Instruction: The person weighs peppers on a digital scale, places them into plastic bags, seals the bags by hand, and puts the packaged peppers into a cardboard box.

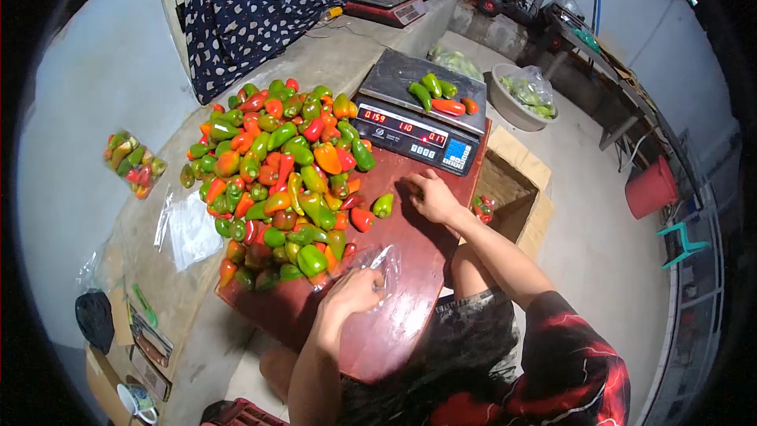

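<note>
My left hand (359,292) is closed on a clear plastic bag (386,268) at the near side of the red-brown table (402,331). Beside it spreads a big heap of green, red and orange peppers (284,166). My right hand (431,196) is over the table just in front of the digital scale (414,134), its fingers loosely bent and apart, with nothing seen in them. Several green and red peppers (441,95) lie on the scale's plate, and its red display is lit. One green pepper (383,205) lies between the heap and my right hand.
An opened cardboard box (520,197) stands right of the table, with some peppers inside. Flat plastic bags (193,229) and a filled bag of peppers (134,162) rest on the concrete ledge at left. A grey basin (516,114) and a second scale (386,6) are farther back.
</note>
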### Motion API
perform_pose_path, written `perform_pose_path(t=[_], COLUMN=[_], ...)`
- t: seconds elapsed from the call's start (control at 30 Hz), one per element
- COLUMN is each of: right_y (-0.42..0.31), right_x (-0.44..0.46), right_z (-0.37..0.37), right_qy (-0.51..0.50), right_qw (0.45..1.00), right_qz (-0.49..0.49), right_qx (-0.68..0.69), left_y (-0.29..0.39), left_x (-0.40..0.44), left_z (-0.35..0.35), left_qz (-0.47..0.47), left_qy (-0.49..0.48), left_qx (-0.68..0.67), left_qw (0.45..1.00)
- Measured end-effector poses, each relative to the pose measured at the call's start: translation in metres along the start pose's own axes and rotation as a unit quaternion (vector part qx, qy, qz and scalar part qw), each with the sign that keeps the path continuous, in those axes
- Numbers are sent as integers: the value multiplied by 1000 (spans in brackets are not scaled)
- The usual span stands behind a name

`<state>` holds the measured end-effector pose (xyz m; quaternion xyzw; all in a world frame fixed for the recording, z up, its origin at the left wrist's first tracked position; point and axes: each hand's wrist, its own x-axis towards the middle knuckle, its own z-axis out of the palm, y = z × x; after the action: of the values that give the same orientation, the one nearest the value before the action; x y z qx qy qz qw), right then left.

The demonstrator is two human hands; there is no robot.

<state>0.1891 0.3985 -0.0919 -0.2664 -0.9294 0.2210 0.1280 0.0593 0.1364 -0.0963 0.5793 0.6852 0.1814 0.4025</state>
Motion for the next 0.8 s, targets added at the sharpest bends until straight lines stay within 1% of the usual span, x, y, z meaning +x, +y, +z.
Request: perform_pose_path(t=[0.07,0.13,0.17,0.27,0.3,0.33,0.4,0.43,0.47,0.53,0.57,0.63,0.67,0.7,0.73,0.77,0.8], right_y=[-4,-1,3,-3,-9,-13,-23,-27,-31,-49,-55,-67,-72,-72,-71,-69,-69], right_x=[5,10,11,11,15,17,23,29,32,34,36,36,36,42,44,47,49], right_z=[10,22,23,12,4,3,6,8,10,9,12,23,28,35,40,45,46], right_qy=[-3,6,-23,-11,-67,-68,-33,-40,-42,-38,-29,-33,-34,-65,-65,-75,-83], right_qw=[1000,996,997,995,995,995,998,998,998,998,998,997,995,993,993,993,993], right_qz=[0,-84,-73,-94,-69,-69,-45,-27,-28,-22,-42,-59,-76,-84,-83,-79,-74], right_qx=[13,-10,-7,13,1,3,-38,-39,-37,-42,-19,-35,-49,-43,-43,-38,-34], left_y=[-2,6,7,7,7,7,6,6,2,-4,-6,-1,-1,-1,-1,1,4], left_x=[-1,-3,-4,-6,-7,-7,-6,-7,-5,-2,-1,0,1,2,2,1,0], left_z=[1,-6,-8,-12,-14,-15,-15,-15,-11,-4,-1,-3,-2,-1,0,1,-2], left_qz=[0,-20,-21,-10,-10,-9,-11,-11,-14,33,32,58,56,64,73,46,47], left_qy=[3,-26,-25,-14,-12,-10,-10,-9,-8,18,17,-23,-24,-53,-82,-101,-102], left_qx=[0,5,2,-20,-15,-10,-9,-8,-8,-29,-32,-60,-60,-76,-93,-108,-107], left_qw=[1000,999,999,1000,1000,1000,1000,1000,1000,999,999,996,996,994,990,988,988])
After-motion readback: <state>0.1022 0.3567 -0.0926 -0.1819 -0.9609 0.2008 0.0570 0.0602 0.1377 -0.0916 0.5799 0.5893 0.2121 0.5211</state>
